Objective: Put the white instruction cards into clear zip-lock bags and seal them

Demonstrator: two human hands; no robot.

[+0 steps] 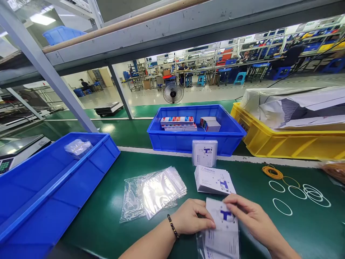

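Clamped the left fingers (206, 223) on the left edge of a printed card (219, 216), and pinched its upper right corner with the right fingers (238, 210). Held the card low over the table (94, 219), with its lower part seemingly inside a clear bag (199, 244) and its upper part bare. Could not tell whether one sheet or several. Needed, by judgement, even pressure from both sides, square to the bag's mouth, and a light touch to avoid creasing corners or snagging film. Had a stack of cards (214, 180) just beyond, handily near, with flat loose bags (161, 192) to the left. Farther out, had a wrapped bundle (205, 154) upright before a blue bin (194, 140), and white rings (282, 207) well off to the right.
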